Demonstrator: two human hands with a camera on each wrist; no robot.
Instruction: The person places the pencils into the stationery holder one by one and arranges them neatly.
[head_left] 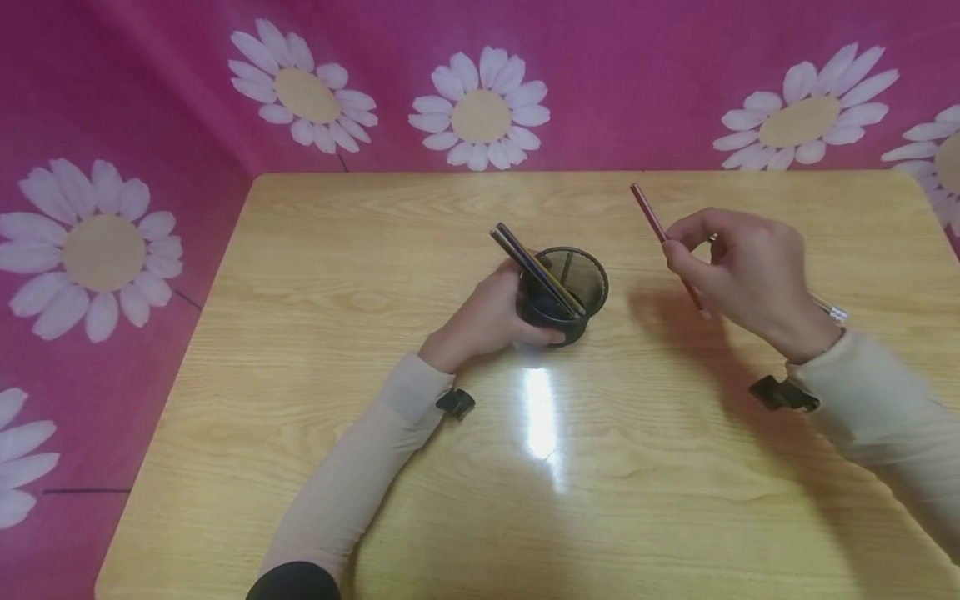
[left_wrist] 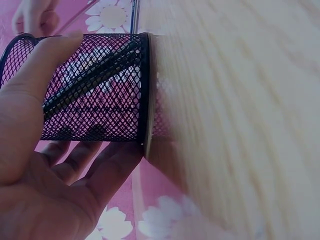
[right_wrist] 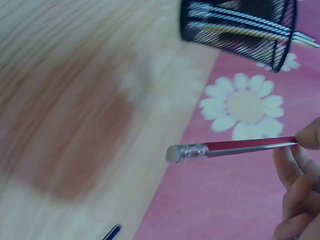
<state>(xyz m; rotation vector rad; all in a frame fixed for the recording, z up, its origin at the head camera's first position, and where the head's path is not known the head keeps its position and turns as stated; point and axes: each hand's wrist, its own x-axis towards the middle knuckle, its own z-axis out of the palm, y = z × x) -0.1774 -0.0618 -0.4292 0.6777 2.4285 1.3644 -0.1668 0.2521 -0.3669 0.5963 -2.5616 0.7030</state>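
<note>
My left hand point(head_left: 487, 310) grips a black mesh pencil cup point(head_left: 567, 332), thumb on the near side and fingers round the far side. In the left wrist view the mesh wall point(left_wrist: 107, 117) stands upright on its base at the table. A small bundle of pencils point(head_left: 517, 246) leans out over the cup's left rim. To the right of the cup, my right hand point(head_left: 753, 271) pinches a red pencil point(head_left: 647, 208) between thumb and fingertips, raised and tilted. Its pale eraser point(right_wrist: 173, 154) and metal band point down toward the table in the right wrist view.
Another pencil point(head_left: 837, 313) lies on the table, partly hidden under my right wrist. A dark blue pencil end point(right_wrist: 113, 231) shows at the bottom of the right wrist view. The wooden table point(head_left: 337, 250) ends at a pink daisy-patterned cloth point(head_left: 622, 92) at the back and left.
</note>
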